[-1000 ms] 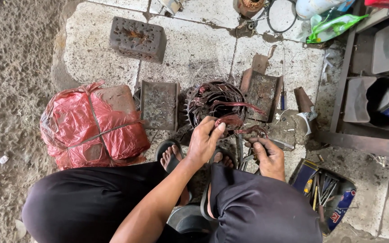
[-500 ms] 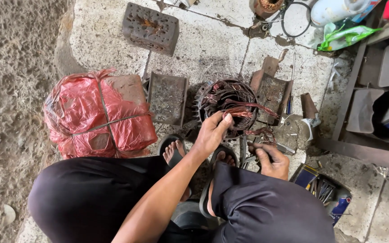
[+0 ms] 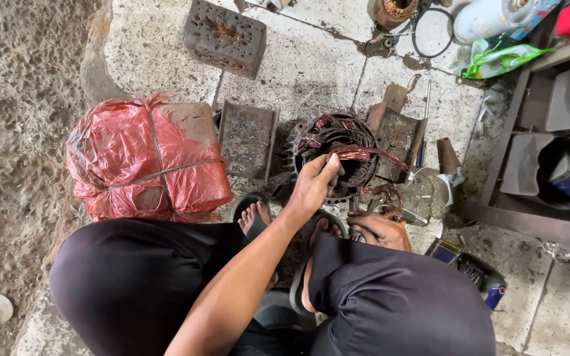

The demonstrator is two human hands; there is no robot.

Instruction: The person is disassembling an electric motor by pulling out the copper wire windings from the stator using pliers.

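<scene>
We grip the near rim of the round motor stator [image 3: 338,151], which sits on the floor just ahead of our feet, with our left hand [image 3: 313,188], while our right hand [image 3: 379,231], lower and to its right, pinches the copper winding [image 3: 384,198].

Left hand [image 3: 313,184] grips motor stator [image 3: 331,155]; right hand [image 3: 379,231] beside copper wire [image 3: 384,196].

Lit by soft, even daylight, without hard shadows. Showed mild glare on the crinkled red plastic-wrapped bundle [image 3: 148,161] and the white gas cylinder [image 3: 489,16]. Stayed sharp at centre; bent and stretched toward the edges. Fell dim inside the dark metal shelf [image 3: 549,125].
</scene>
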